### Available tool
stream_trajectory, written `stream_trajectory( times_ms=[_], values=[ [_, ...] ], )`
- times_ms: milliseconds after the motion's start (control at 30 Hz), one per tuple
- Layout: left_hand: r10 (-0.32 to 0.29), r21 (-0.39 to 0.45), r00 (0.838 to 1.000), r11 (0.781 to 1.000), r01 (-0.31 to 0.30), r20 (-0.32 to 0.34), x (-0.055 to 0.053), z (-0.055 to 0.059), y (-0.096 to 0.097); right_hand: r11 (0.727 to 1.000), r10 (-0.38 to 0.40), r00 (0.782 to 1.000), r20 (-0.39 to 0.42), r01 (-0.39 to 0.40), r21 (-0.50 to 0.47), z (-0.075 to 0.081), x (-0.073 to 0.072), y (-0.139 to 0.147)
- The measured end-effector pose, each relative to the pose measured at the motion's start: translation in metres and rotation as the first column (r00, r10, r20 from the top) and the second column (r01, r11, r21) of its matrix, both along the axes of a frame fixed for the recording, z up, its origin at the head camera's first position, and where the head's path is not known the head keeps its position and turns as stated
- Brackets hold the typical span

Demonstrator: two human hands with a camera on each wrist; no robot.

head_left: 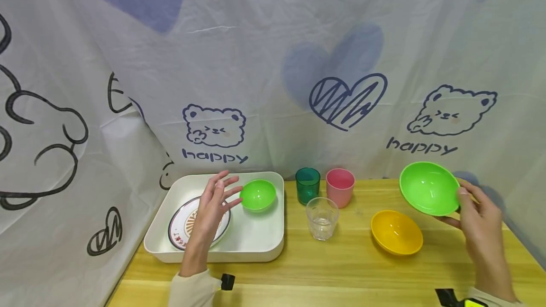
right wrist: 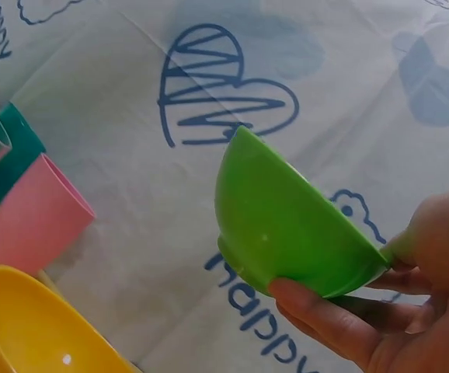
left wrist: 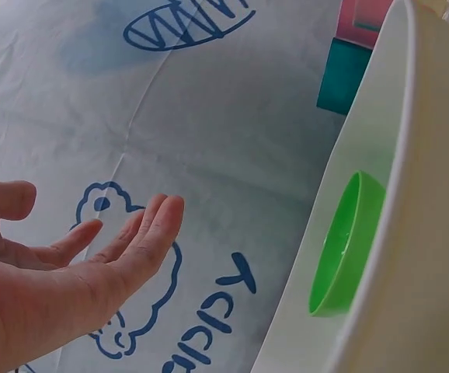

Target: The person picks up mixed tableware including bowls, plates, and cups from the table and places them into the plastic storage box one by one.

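Observation:
My right hand [head_left: 479,214] grips a green bowl [head_left: 428,188] by its right side, thumb at the rim and fingers under the base. The bowl is tilted and held up above a yellow bowl [head_left: 396,232] that sits on the table. My left hand [head_left: 213,205] is raised over a white bin [head_left: 270,253], its fingers spread and holding nothing. Inside that bin, a second green bowl [head_left: 258,195] lies right of the left hand. A white plate [head_left: 178,225] with a dark rim and printed centre lies at the bin's left, partly hidden by my left wrist.
Between the bin and the yellow bowl stand a teal cup [head_left: 308,185], a pink cup [head_left: 340,187] and a clear glass [head_left: 322,219] on the wooden table [head_left: 341,274]. A printed white curtain [head_left: 264,84] hangs close behind the cups and along the left side.

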State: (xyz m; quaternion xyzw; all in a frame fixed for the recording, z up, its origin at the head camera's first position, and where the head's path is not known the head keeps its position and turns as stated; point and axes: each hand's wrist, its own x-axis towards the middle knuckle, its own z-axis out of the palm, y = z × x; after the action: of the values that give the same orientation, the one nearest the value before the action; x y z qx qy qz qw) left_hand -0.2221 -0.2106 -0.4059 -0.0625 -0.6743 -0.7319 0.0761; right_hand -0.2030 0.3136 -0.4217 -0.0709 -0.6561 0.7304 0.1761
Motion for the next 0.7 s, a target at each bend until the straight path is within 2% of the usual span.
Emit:
stream_trajectory(
  times_ms=[100,267,500,700],
  values=[
    [-0.026,0.003,1.0,1.0,0.026,0.001,-0.001,-0.002,0.006,0.999,0.039,0.999,-0.023,-0.039,-0.001,0.001,0.0,-0.007],
    [-0.047,-0.001,0.999,0.999,0.047,0.001,-0.002,-0.004,0.016,0.993,0.047,0.999,0.023,-0.049,0.109,0.001,-0.003,-0.02],
    [-0.082,0.012,0.997,0.997,0.082,0.015,-0.002,-0.008,0.027,0.953,0.052,0.997,0.065,-0.069,0.294,-0.001,-0.006,-0.037],
    [-0.125,0.014,0.992,0.992,0.125,0.016,-0.002,-0.011,0.035,0.929,0.072,0.995,0.062,-0.089,0.359,0.001,-0.006,-0.051]
  ],
)
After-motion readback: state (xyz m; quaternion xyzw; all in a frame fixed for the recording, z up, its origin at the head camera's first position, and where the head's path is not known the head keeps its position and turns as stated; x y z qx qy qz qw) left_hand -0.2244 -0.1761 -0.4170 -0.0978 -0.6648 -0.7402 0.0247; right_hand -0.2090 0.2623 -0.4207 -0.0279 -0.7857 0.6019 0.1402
